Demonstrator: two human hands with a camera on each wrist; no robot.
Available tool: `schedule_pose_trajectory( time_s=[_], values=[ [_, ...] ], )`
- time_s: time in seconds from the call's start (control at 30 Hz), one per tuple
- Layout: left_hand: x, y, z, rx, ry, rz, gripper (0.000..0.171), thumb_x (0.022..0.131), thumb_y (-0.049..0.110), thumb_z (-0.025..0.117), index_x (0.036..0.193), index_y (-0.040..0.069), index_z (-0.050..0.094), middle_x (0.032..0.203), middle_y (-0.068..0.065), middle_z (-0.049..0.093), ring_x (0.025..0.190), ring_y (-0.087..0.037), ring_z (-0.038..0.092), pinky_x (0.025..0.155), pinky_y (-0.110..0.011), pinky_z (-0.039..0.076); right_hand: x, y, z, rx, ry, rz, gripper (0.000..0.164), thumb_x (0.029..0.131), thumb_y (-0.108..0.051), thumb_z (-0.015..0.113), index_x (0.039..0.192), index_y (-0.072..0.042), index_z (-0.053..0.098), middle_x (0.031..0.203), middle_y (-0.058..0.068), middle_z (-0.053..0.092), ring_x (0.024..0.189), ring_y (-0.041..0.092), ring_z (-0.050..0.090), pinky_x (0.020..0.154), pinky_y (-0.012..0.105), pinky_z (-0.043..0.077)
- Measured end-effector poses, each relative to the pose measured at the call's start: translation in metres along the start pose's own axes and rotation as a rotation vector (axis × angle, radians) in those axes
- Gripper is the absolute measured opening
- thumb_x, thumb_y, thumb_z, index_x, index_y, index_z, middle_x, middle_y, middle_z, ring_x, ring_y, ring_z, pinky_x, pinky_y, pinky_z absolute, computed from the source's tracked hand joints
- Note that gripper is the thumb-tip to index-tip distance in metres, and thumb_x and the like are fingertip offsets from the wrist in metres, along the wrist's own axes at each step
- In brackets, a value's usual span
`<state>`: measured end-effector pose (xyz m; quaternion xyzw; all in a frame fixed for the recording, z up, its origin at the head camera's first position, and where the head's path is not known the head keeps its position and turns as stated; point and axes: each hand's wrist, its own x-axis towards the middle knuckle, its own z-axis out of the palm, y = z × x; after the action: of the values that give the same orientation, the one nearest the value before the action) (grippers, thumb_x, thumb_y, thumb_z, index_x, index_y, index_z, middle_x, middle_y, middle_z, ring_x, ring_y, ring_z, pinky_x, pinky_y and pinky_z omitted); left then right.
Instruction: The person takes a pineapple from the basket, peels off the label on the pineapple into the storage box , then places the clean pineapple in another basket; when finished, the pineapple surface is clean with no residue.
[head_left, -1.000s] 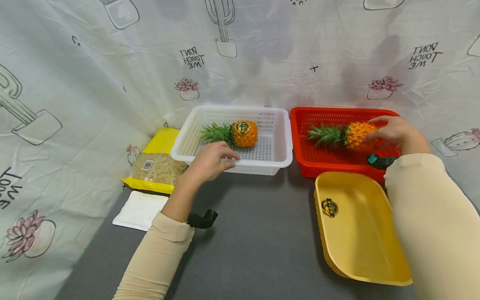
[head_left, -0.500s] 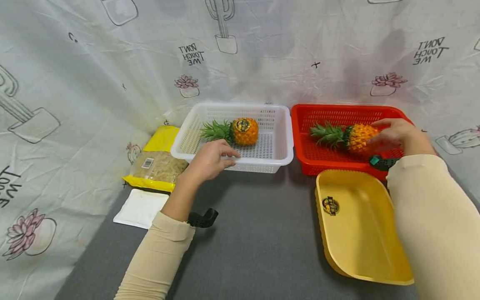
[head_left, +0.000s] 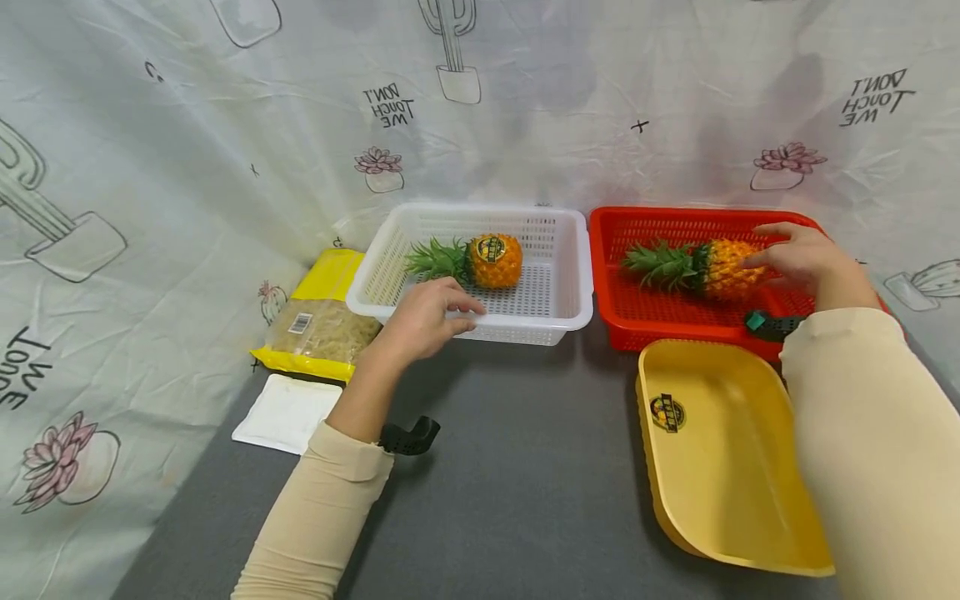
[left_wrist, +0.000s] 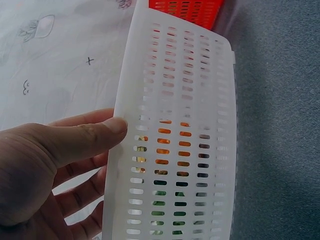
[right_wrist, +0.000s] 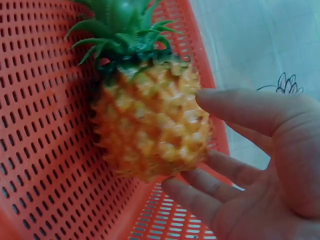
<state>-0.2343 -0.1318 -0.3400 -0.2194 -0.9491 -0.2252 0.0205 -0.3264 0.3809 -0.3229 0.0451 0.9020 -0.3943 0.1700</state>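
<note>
My left hand (head_left: 429, 318) is at the front rim of a white plastic basket (head_left: 572, 315), its thumb outside the rim and the other fingers inside. In that basket a toy-like pineapple (head_left: 497, 260) lies on its side, with green leaves to the left and a round black-and-gold label on top. A second pineapple (head_left: 726, 268) lies likewise in a red plastic basket (head_left: 630, 335). My right hand (head_left: 813, 265) hovers at its bottom end, fingers spread. From the right wrist, its thumb and fingertips (right_wrist: 172, 186) show right at the edge of the orange fruit.
A yellow tray (head_left: 738, 467) with a round label stands in front of the red basket. Left of the white basket lie a yellow-edged clear bag (head_left: 318, 333) and a flat white packet (head_left: 285, 412). A printed curtain (head_left: 525, 125) hangs close behind the baskets.
My right hand has loosened around the pineapple in the red basket and drawn slightly right, its fingers spreading. The left hand stays at the white rim. The head view has shifted a little.
</note>
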Motion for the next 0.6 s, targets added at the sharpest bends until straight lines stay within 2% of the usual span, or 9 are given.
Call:
schedule_pose_trajectory(
  time_s=[0.03, 0.1, 0.27, 0.47, 0.6],
  values=[
    [0.0, 0.0, 0.0, 0.001, 0.003, 0.001, 0.021, 0.095, 0.019, 0.076, 0.116, 0.017, 0.081, 0.112, -0.004, 0.071, 0.098, -0.025, 0.065, 0.085, -0.042, 0.05, -0.001, -0.002, 0.0, 0.008, -0.014, 0.005, 0.089, 0.106, -0.03, 0.057, 0.164, -0.001, -0.004, 0.167, 0.036, -0.004, 0.142, 0.058, 0.026, 0.113, 0.065, 0.033],
    [-0.001, -0.001, -0.001, 0.003, 0.007, 0.001, 0.022, 0.095, 0.019, 0.076, 0.116, 0.017, 0.081, 0.112, -0.004, 0.071, 0.098, -0.025, 0.065, 0.085, -0.043, 0.05, -0.002, -0.007, -0.001, -0.011, -0.04, 0.007, 0.09, 0.106, -0.034, 0.057, 0.164, -0.001, -0.005, 0.166, 0.037, -0.005, 0.144, 0.061, 0.022, 0.113, 0.067, 0.033],
    [-0.002, 0.0, 0.0, 0.005, -0.002, -0.003, 0.022, 0.096, 0.019, 0.075, 0.117, 0.017, 0.08, 0.112, -0.004, 0.07, 0.098, -0.026, 0.065, 0.085, -0.042, 0.05, -0.004, -0.014, -0.002, -0.069, -0.089, 0.01, 0.09, 0.107, -0.037, 0.055, 0.163, 0.001, -0.005, 0.165, 0.039, -0.003, 0.143, 0.062, 0.021, 0.113, 0.069, 0.033],
    [-0.001, 0.001, 0.001, 0.01, 0.001, -0.008, 0.022, 0.096, 0.019, 0.075, 0.117, 0.018, 0.08, 0.112, -0.004, 0.07, 0.099, -0.025, 0.064, 0.085, -0.041, 0.051, -0.007, -0.016, -0.005, -0.098, -0.075, 0.013, 0.09, 0.106, -0.039, 0.054, 0.163, 0.002, -0.003, 0.163, 0.041, -0.001, 0.141, 0.061, 0.024, 0.11, 0.067, 0.04],
    [-0.002, 0.001, 0.001, 0.011, 0.002, -0.011, 0.022, 0.096, 0.019, 0.075, 0.117, 0.018, 0.08, 0.113, -0.004, 0.07, 0.1, -0.025, 0.064, 0.086, -0.041, 0.051, -0.009, -0.018, -0.007, -0.143, -0.058, -0.001, 0.09, 0.106, -0.04, 0.052, 0.162, 0.003, -0.003, 0.163, 0.041, -0.006, 0.138, 0.063, 0.025, 0.108, 0.07, 0.041]
  ],
)
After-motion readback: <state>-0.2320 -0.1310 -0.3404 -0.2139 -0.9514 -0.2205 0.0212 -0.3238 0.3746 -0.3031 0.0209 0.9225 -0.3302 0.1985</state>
